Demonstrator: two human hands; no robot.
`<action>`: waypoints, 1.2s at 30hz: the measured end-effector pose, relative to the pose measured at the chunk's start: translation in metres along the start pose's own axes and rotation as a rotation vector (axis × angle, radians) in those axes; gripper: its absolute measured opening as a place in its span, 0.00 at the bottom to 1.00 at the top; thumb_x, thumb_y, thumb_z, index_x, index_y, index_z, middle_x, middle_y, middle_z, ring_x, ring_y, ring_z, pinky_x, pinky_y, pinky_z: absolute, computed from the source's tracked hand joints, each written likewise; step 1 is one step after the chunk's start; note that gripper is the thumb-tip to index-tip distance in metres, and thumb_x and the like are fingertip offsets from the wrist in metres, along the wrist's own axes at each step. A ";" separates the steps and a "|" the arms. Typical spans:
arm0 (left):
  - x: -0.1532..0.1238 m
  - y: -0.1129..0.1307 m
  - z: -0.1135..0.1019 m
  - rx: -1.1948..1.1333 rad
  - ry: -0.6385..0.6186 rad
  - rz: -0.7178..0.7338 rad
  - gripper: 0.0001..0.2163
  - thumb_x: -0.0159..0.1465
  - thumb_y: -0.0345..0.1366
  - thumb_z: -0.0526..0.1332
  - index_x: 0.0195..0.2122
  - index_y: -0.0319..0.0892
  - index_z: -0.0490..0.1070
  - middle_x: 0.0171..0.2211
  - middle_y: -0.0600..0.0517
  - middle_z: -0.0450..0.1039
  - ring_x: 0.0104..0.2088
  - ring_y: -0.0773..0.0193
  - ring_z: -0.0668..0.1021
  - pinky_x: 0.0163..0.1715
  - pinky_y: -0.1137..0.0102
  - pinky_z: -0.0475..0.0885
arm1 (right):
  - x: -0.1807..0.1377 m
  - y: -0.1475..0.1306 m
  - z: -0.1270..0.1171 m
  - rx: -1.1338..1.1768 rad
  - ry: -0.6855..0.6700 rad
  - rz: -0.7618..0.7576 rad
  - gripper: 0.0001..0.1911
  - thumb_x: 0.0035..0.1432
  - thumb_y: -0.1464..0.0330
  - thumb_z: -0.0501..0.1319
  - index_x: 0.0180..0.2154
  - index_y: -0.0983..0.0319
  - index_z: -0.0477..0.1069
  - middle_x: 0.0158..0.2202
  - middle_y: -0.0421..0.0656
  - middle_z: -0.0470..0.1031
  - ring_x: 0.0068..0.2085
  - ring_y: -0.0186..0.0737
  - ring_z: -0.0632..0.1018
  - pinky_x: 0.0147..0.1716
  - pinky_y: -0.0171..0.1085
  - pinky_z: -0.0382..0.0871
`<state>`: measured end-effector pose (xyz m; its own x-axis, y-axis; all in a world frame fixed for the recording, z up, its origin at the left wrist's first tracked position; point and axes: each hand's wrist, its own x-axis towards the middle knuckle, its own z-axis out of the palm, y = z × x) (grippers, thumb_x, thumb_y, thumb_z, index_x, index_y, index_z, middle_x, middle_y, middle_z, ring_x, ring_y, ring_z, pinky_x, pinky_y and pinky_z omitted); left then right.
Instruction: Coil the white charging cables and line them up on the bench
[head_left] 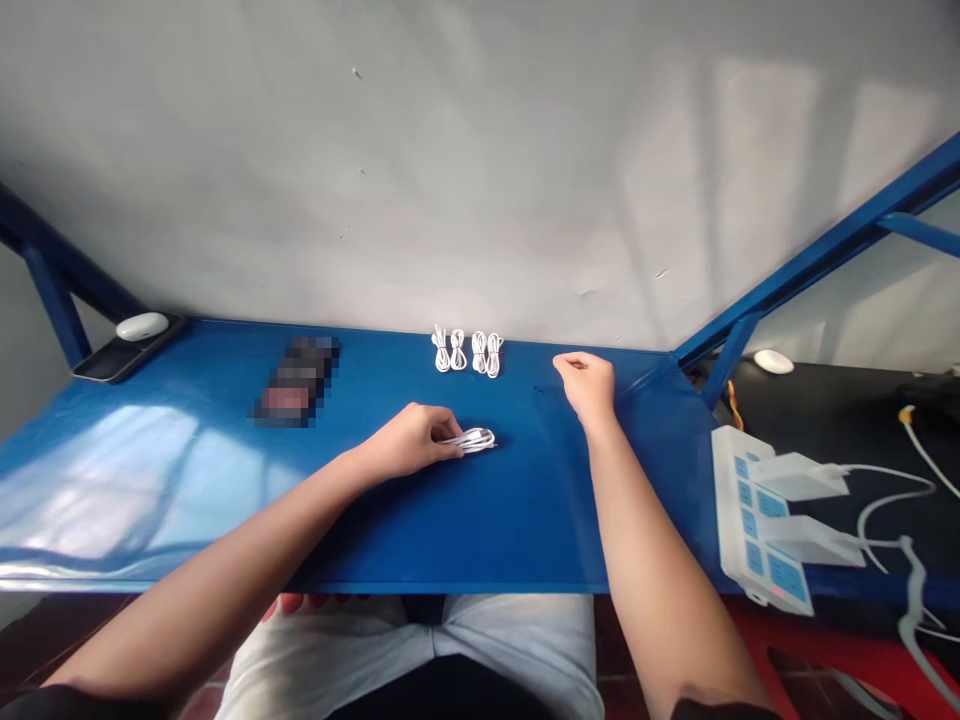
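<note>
My left hand [411,438] rests on the blue table [187,480] with its fingers closed on a coiled white cable [474,439] lying at the middle. My right hand [589,382] hovers farther back to the right, curled into a loose fist with nothing visible in it. Several coiled white cables [466,351] lie in a row near the wall, between the two hands and beyond them.
A blurred dark object [296,381] lies left of centre. A phone with a white oval thing on it [127,342] sits at the far left corner. A white power strip with plugged chargers [765,515] is at the right edge. Blue frame bars rise at both sides.
</note>
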<state>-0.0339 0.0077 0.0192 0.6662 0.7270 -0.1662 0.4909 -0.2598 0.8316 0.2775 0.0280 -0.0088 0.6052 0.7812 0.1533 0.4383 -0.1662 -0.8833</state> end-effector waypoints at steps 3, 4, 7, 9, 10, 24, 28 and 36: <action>-0.001 0.002 0.000 0.137 -0.034 0.099 0.08 0.61 0.39 0.68 0.40 0.44 0.80 0.38 0.51 0.82 0.36 0.60 0.80 0.35 0.69 0.70 | 0.005 0.009 -0.005 -0.124 -0.031 0.034 0.11 0.48 0.65 0.64 0.32 0.61 0.83 0.32 0.44 0.83 0.34 0.44 0.80 0.35 0.40 0.71; -0.001 0.001 0.000 0.181 -0.038 0.132 0.08 0.62 0.39 0.67 0.41 0.44 0.80 0.39 0.51 0.82 0.37 0.60 0.80 0.36 0.68 0.70 | 0.005 0.010 -0.006 -0.152 -0.043 0.044 0.10 0.47 0.65 0.65 0.31 0.61 0.83 0.31 0.44 0.83 0.34 0.45 0.80 0.35 0.41 0.71; 0.000 -0.004 0.000 0.287 -0.026 0.244 0.09 0.64 0.38 0.67 0.43 0.44 0.81 0.41 0.48 0.81 0.43 0.56 0.79 0.43 0.65 0.70 | 0.006 0.009 -0.012 -0.244 -0.093 0.064 0.06 0.44 0.67 0.66 0.27 0.60 0.82 0.28 0.44 0.82 0.33 0.47 0.80 0.37 0.43 0.71; 0.000 -0.007 0.000 0.304 -0.010 0.301 0.09 0.63 0.38 0.67 0.44 0.43 0.81 0.45 0.46 0.80 0.46 0.55 0.78 0.48 0.64 0.70 | 0.008 0.008 -0.017 -0.292 -0.126 0.076 0.04 0.43 0.68 0.66 0.24 0.59 0.81 0.27 0.44 0.81 0.33 0.47 0.80 0.37 0.43 0.71; 0.000 -0.008 0.000 0.301 -0.005 0.318 0.09 0.63 0.39 0.68 0.43 0.43 0.81 0.47 0.46 0.79 0.47 0.55 0.78 0.49 0.63 0.70 | 0.008 0.007 -0.019 -0.310 -0.139 0.083 0.04 0.43 0.69 0.66 0.23 0.59 0.81 0.27 0.44 0.81 0.33 0.48 0.80 0.37 0.43 0.71; -0.001 -0.004 0.002 0.203 -0.200 0.408 0.13 0.61 0.42 0.71 0.44 0.43 0.80 0.43 0.47 0.80 0.42 0.58 0.79 0.42 0.67 0.71 | -0.035 -0.016 0.044 -0.244 -0.313 -0.679 0.22 0.60 0.69 0.59 0.55 0.61 0.76 0.58 0.49 0.76 0.58 0.52 0.74 0.61 0.51 0.68; -0.004 0.000 0.004 0.163 -0.262 0.414 0.16 0.60 0.47 0.71 0.43 0.41 0.80 0.40 0.46 0.79 0.38 0.60 0.79 0.38 0.69 0.71 | -0.040 -0.014 0.059 -0.282 -0.391 -0.653 0.24 0.62 0.67 0.61 0.60 0.61 0.72 0.62 0.51 0.72 0.62 0.54 0.71 0.63 0.53 0.66; -0.007 0.006 0.001 0.141 -0.137 0.482 0.22 0.59 0.53 0.70 0.44 0.39 0.78 0.40 0.44 0.79 0.38 0.59 0.79 0.37 0.68 0.71 | -0.036 -0.012 0.057 -0.247 -0.335 -0.620 0.15 0.61 0.67 0.64 0.50 0.59 0.78 0.50 0.48 0.79 0.52 0.51 0.77 0.57 0.50 0.70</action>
<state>-0.0345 0.0004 0.0249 0.8980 0.4164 0.1422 0.1749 -0.6344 0.7529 0.2127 0.0360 -0.0291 -0.0193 0.9108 0.4123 0.7939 0.2647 -0.5474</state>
